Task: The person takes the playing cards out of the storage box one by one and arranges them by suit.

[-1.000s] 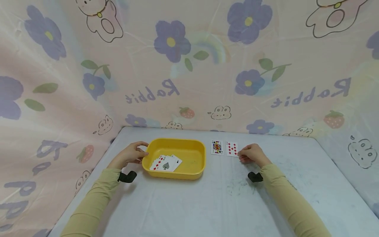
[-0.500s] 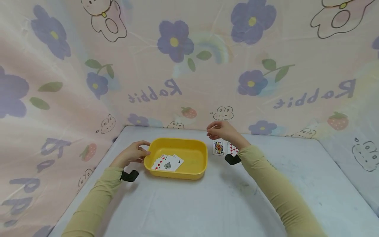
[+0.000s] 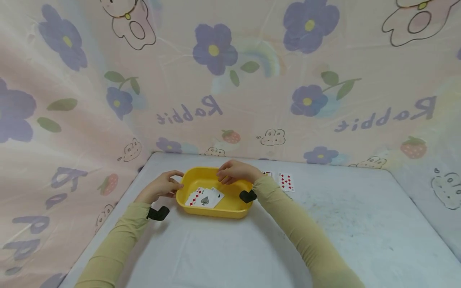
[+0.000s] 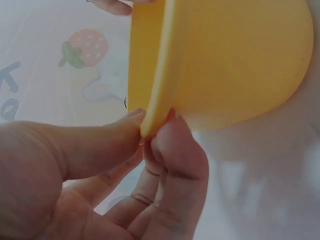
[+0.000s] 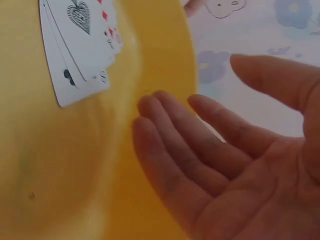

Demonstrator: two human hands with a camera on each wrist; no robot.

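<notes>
A yellow plastic basin [image 3: 216, 213] sits on the white-covered table. My left hand [image 3: 163, 187] grips its left rim, thumb on the inner side and fingers outside in the left wrist view. Inside the basin, several fanned playing cards [image 3: 206, 198] lie face up, an ace of spades on top. Over the basin's far right part is my right hand [image 3: 238, 172]; in the right wrist view its fingers [image 5: 170, 150] are relaxed and spread, holding nothing. To the right of the basin lies a red diamonds card [image 3: 286, 182], with a face card [image 3: 267, 173] beside it, mostly hidden by the right wrist.
Behind the table [image 3: 345, 224] hangs a curtain [image 3: 252, 100] printed with flowers and rabbits, meeting the table's far edge. Each wrist carries a black camera mount, the right mount [image 3: 247, 196] overlapping the basin's right rim in the head view.
My right hand has moved left from beside the diamonds card, rising past the two cards to above the basin. My left hand stays on the rim; the cards stay put.
</notes>
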